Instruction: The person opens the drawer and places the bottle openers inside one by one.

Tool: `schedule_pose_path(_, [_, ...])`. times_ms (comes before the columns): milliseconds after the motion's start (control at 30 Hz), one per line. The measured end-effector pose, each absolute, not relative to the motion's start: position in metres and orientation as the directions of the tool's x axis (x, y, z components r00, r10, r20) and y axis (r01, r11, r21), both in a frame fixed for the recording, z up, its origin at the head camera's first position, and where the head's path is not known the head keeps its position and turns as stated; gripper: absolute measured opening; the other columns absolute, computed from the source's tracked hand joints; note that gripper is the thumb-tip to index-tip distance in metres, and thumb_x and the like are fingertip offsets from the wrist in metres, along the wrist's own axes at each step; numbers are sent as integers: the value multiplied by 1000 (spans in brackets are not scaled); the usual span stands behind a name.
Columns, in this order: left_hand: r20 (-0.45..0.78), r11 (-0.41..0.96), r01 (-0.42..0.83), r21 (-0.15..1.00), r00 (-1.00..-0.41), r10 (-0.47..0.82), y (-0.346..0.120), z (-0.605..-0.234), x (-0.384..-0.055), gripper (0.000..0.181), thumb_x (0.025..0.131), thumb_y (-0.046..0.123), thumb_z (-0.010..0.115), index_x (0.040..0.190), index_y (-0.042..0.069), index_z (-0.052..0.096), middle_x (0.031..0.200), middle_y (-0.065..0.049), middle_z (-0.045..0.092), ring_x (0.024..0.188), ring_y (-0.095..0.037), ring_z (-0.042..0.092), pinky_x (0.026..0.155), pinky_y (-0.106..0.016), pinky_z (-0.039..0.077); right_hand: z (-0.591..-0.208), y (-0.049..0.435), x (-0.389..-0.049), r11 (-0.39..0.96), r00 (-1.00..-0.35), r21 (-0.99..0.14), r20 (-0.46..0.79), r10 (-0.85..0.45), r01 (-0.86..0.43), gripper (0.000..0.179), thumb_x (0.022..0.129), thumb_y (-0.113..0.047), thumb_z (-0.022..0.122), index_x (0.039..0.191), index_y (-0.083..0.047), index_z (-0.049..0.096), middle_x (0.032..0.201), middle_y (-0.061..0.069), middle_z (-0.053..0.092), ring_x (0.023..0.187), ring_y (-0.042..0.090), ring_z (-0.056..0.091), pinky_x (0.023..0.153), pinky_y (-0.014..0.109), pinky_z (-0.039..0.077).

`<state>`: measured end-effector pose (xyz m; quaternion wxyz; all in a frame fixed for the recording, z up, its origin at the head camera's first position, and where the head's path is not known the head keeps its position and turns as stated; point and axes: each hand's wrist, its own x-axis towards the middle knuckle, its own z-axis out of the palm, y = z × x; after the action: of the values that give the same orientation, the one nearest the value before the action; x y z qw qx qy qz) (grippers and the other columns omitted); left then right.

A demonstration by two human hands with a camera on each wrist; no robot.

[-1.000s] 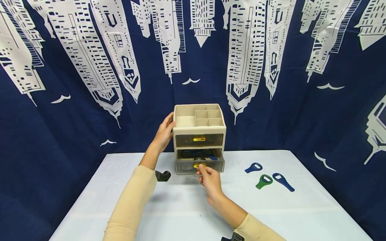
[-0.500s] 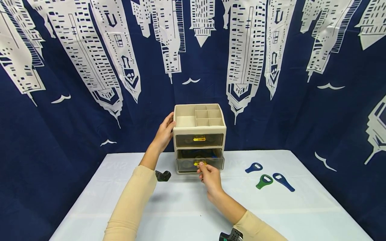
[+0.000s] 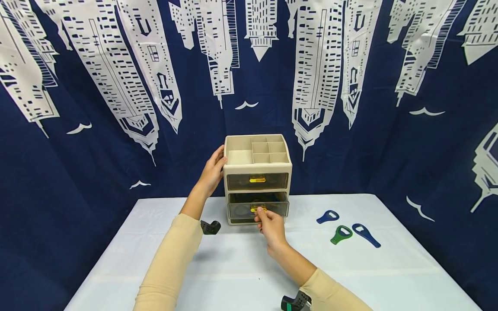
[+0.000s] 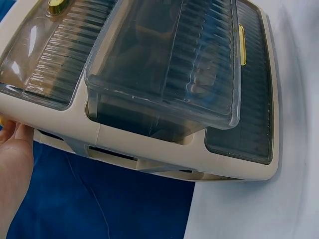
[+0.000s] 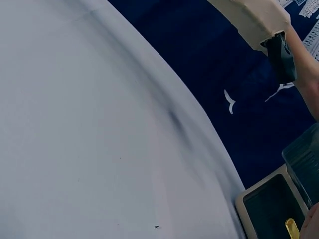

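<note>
A cream desktop drawer organizer [image 3: 257, 166] stands at the back of the table. Its middle drawer [image 3: 241, 211] is partly pulled out, and its smoky see-through front dims what lies inside. My right hand [image 3: 271, 229] pinches that drawer's yellow handle [image 3: 258, 208] between thumb and fingertips. Against the organizer's left side rests my left hand [image 3: 212, 170], its fingers extended along the wall and its thumb near the front edge. The left wrist view shows the pulled-out drawer [image 4: 164, 59] jutting over the shut bottom drawer [image 4: 249, 84]. The top drawer [image 3: 241, 182] is shut.
On the white table [image 3: 233, 276], right of the organizer, lie a small blue bottle opener [image 3: 324, 219], a green bottle opener [image 3: 335, 237] and a longer blue bottle opener [image 3: 371, 239]. A navy curtain [image 3: 186, 164] with white buildings hangs behind. The organizer's top has several compartments [image 3: 269, 147].
The middle drawer has slid partway back into the organizer, my right hand moving inward with its handle. My left hand has stayed at the organizer's side.
</note>
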<state>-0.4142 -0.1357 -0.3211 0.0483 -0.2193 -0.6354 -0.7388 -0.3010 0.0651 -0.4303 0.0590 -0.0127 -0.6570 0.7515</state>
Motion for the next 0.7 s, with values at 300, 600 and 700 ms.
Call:
schedule_pose_path(300, [393,-196,355,914,-896,209,-136,-321,-415,56,114,12,40,166,12,20,167,-9,25,150,-24,29,117,-50,32,-430,64,-307,-135,-991,-988,62,118,-78,39,108,-30,60,105,7,71,84,11,65,66,13,53,60,23,44])
schedule_pose_path(600, [389,-197,352,915,-897,208,-136,-321,-414,56,113,11,40,166,12,20,168,-9,24,150,-25,30,117,-50,32,-429,65,-314,-126,-991,-989,60,118,-74,39,108,-30,60,106,8,71,81,5,65,65,12,53,59,23,44])
schedule_pose_path(700, [389,-199,351,915,-899,203,-135,-321,-414,55,113,11,40,166,12,21,167,-10,25,149,-25,30,116,-50,32,-429,65,-315,-125,-992,-989,60,110,-74,40,108,-31,60,107,8,70,86,10,67,66,13,54,59,22,44])
